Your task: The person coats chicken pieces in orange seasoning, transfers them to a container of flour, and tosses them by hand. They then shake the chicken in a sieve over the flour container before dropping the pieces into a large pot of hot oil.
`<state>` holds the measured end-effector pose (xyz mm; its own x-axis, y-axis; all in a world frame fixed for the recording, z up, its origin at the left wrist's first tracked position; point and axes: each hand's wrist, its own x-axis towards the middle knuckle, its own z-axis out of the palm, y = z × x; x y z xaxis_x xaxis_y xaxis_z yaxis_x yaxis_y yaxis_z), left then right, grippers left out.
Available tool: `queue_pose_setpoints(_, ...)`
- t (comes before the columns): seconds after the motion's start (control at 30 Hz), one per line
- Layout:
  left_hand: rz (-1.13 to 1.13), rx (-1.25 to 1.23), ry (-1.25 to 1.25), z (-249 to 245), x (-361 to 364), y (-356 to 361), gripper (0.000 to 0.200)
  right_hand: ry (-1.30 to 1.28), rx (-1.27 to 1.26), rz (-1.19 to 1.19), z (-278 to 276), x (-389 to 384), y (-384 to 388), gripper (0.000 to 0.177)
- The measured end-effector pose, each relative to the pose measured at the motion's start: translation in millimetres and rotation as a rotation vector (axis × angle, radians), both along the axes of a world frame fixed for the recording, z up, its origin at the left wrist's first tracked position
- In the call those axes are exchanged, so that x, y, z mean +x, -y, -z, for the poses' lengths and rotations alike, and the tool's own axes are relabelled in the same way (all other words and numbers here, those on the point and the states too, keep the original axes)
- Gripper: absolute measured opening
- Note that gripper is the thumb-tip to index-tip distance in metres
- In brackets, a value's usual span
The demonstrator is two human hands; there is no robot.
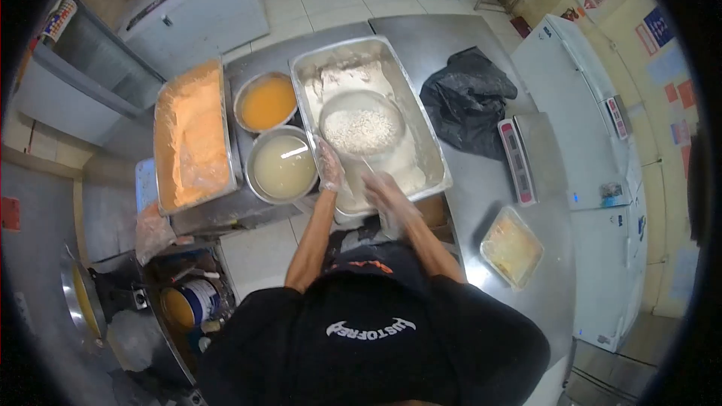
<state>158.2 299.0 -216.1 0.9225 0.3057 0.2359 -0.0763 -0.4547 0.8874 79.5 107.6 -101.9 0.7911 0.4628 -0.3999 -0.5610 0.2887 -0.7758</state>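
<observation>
A round sieve (362,126) with lumpy, floury bits in it sits over white flour in a deep metal tray (432,129). My left hand (329,165), in a clear glove, is at the sieve's lower left rim, its fingers close together against the edge. Near the sieve's handle, at the tray's front, is my right hand (389,197), also gloved and blurred; its grip is unclear. Left of the tray stand a bowl of pale liquid (284,168) and a bowl of orange liquid (267,104).
An orange-coated tray (197,135) stands at the left. On the right are a black plastic bag (468,101), a scale (517,162) and a clear container of food (511,246). Below left, an open bucket (192,306) is beside a pan (83,297).
</observation>
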Motion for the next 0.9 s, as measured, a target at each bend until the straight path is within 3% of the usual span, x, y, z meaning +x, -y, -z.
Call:
queue_pose_setpoints(0.1, 0.012, -0.059, 0.136, -24.5, 7.8, 1.1, 0.057, -0.065, -0.084, -0.228, -54.1, -0.6, 32.0, 0.035)
queue_pose_setpoints(0.13, 0.01, -0.061, 0.138, -25.8, 12.5, 0.1, 0.057, -0.063, -0.086, -0.229, -46.2, 11.2, 15.5, 0.035)
queue_pose_setpoints(0.23, 0.033, -0.069, 0.04, -12.1, -3.2, 10.4, 0.055, -0.237, -0.015, 0.17, 16.8, 7.7, -7.7, 0.031)
queue_pose_setpoints(0.33, -0.023, 0.06, -0.019, 13.3, 8.0, -6.0, 0.057, 0.074, -0.103, 0.014, 54.8, 5.6, 27.6, 0.025)
queue_pose_setpoints(0.37, -0.023, 0.119, 0.015, 27.2, 12.4, -10.0, 0.059, -0.13, -0.134, -0.214, -37.2, -5.7, 38.6, 0.02)
queue_pose_setpoints(0.47, 0.007, 0.219, -0.184, -16.4, -7.7, 8.1, 0.059, 0.045, -0.082, -0.002, -34.2, 13.9, -16.5, 0.017)
queue_pose_setpoints(0.53, 0.015, 0.071, -0.383, -54.6, -11.3, 2.4, 0.06, 0.088, -0.191, -0.148, 16.0, 0.6, 15.9, 0.019)
queue_pose_setpoints(0.57, -0.13, 0.459, -0.021, -11.0, 5.3, -10.2, 0.061, 0.166, -0.311, -0.29, 44.4, 6.8, 35.3, 0.021)
queue_pose_setpoints(0.6, -0.277, 0.826, 0.342, 27.7, 17.3, -16.4, 0.061, 0.037, -0.196, -0.302, 13.2, 0.1, 40.0, 0.022)
queue_pose_setpoints(0.67, -0.211, 0.687, 0.348, 44.9, 25.5, -14.3, 0.061, -0.096, -0.097, -0.315, -36.0, -2.6, 24.4, 0.022)
queue_pose_setpoints(0.7, -0.154, 0.535, 0.168, 43.8, 19.5, -7.0, 0.059, -0.063, -0.073, -0.133, -42.2, 1.5, -2.8, 0.021)
queue_pose_setpoints(0.73, -0.096, 0.382, -0.011, 39.6, 11.4, 1.1, 0.058, 0.016, 0.106, -0.139, -9.7, 14.9, -8.4, 0.023)
queue_pose_setpoints(0.77, -0.083, 0.249, -0.031, 17.4, 6.1, 4.4, 0.057, 0.08, 0.299, -0.154, 22.7, 28.4, -13.9, 0.027)
queue_pose_setpoints(0.8, -0.081, 0.267, -0.017, 2.8, 7.0, 0.5, 0.057, 0.188, 0.11, -0.22, 96.6, 30.8, 18.5, 0.028)
queue_pose_setpoints(0.87, -0.101, -0.027, 0.038, -19.4, 9.9, 0.2, 0.06, 0.405, -0.275, -0.368, 230.6, 35.1, 78.5, 0.029)
queue_pose_setpoints(0.9, 0.053, -0.086, 0.253, 31.9, 25.4, -6.6, 0.059, 0.22, -0.216, -0.345, 100.7, 26.3, 45.6, 0.03)
